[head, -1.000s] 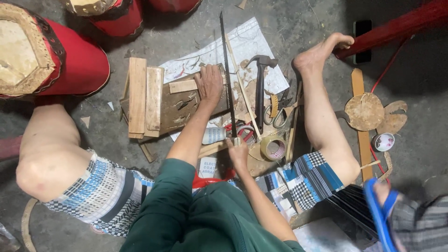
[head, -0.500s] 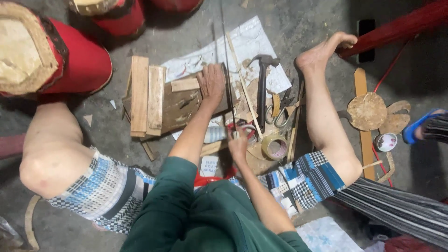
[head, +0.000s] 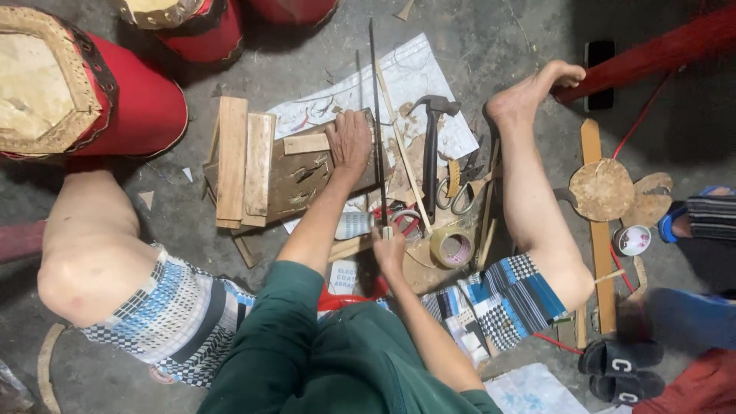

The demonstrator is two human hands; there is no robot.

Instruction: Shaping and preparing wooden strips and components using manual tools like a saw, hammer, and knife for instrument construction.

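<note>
Seen from the head camera, I sit on the floor with legs spread. My left hand [head: 349,142] presses flat on a short pale wooden strip [head: 307,143] that lies on a dark worn board [head: 295,180]. My right hand [head: 389,249] grips the near end of a long thin dark blade [head: 376,115] that runs away from me past the left hand's right side. Two pale planks [head: 244,161] lie on the board's left part.
A hammer [head: 432,146], scissors [head: 458,192], a tape roll [head: 451,247] and thin sticks lie to the right on paper sheets [head: 414,77]. Red drums [head: 84,92] stand at the left. A wooden paddle with round discs [head: 602,192], sandals [head: 617,368] and another person's striped sleeve [head: 709,218] are at the right.
The other person's striped sleeve has drawn back to the right edge. My right hand has shifted slightly along the blade's handle; my left hand stays pressed on the wooden strip.
</note>
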